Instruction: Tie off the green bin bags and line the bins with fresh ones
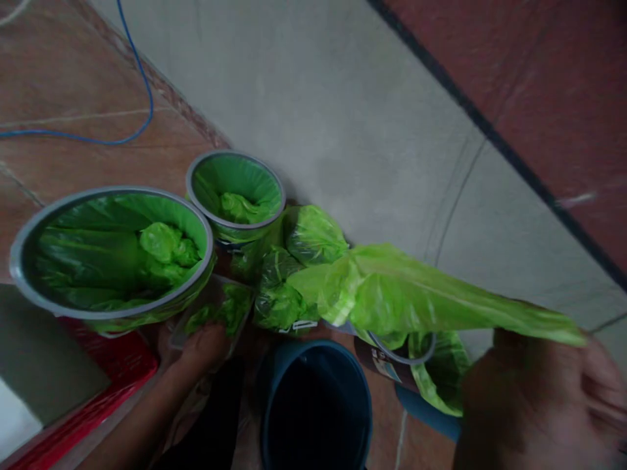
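My right hand (543,398), blurred at the lower right, is closed on a stretched bright green plastic bag (416,294) that reaches left toward a pile of rolled green bags (289,274). My left hand (203,349) is low at the centre left, fingers curled on a clear packet of green bags (215,310). A large grey bin (112,261) and a smaller grey bin (235,192), both lined with green bags, stand to the left. A dark blue bin (316,405) stands unlined below the pile.
A red crate (98,385) lies at the lower left. A blue cable (142,78) runs over the brown tiled floor. A grey wall (343,117) rises behind the bins. Another lined bin (406,356) is partly hidden under the stretched bag.
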A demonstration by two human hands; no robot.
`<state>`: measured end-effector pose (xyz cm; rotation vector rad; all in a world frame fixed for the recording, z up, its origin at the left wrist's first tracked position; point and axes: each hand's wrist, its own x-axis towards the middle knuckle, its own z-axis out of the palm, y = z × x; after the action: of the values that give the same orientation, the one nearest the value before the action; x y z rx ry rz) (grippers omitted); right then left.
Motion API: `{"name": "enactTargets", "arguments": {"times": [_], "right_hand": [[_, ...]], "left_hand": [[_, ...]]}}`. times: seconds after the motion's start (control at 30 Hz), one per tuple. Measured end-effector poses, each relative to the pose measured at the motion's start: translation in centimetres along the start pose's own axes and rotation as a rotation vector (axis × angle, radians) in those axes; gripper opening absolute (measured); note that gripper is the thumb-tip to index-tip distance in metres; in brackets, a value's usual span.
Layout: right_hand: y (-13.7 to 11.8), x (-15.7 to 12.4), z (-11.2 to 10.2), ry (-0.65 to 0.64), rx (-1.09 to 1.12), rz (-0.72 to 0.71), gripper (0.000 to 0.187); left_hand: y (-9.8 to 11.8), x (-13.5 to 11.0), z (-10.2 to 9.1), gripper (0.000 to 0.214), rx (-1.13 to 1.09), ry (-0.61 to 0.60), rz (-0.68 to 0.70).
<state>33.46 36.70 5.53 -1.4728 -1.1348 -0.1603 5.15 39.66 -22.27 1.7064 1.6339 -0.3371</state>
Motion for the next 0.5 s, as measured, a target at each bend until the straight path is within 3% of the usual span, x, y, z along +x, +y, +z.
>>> {"name": "enactTargets", "arguments": {"times": [0.1, 0.2, 0.3, 0.4, 0.5], "right_hand": [[-1.4, -0.2, -3.2, 0.035, -0.066, -0.022, 0.014], [-2.4, -0.6, -6.5, -0.094, -0.055, 0.007, 0.011], [-4.3, -1.9, -9.6, -0.189, -0.02, -0.011, 0.014], [-6.2, -3.6, -12.3, -0.243, 0.042, -0.007, 0.017], [-6.2, -5.0, -14.5, -0.247, 0.195, 0.148, 0.014]], "left_hand": [[3.5, -3.6, -4.3, 0.052, -0.183, 0.075, 0.179], [8.5, -9.0, -9.1, 0.069, -0.436, 0.178, 0.525], [14.1, -15.3, -12.6, 0.084, -0.507, 0.385, 0.863], [19.2, -20.1, -14.2, 0.086, -0.482, 0.521, 1.048], [22.6, -21.7, -14.3, 0.056, -0.465, 0.532, 1.059]]}}
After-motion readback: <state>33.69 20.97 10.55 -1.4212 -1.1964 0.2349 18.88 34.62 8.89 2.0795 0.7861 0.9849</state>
